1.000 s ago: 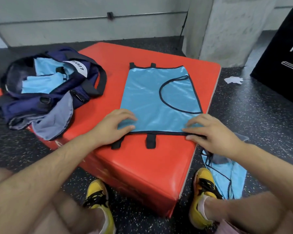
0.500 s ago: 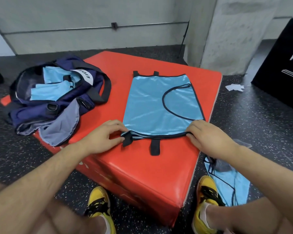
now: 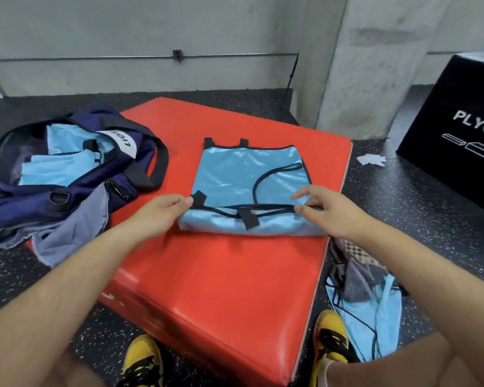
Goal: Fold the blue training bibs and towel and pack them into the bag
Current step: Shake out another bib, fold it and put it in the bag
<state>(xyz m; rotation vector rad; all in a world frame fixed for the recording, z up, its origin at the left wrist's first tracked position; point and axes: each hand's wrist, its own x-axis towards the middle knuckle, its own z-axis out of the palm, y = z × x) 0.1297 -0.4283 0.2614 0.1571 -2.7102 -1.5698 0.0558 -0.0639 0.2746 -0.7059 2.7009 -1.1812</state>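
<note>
Since half a second ago you have carried the near hem of the blue bib away from you, so a first fold now lies across it on the red pad. Your left hand and right hand each pinch that hem near a corner. The navy bag sits open at the pad's left with folded bibs already inside. Another bib waits on the floor by your right foot.
</note>
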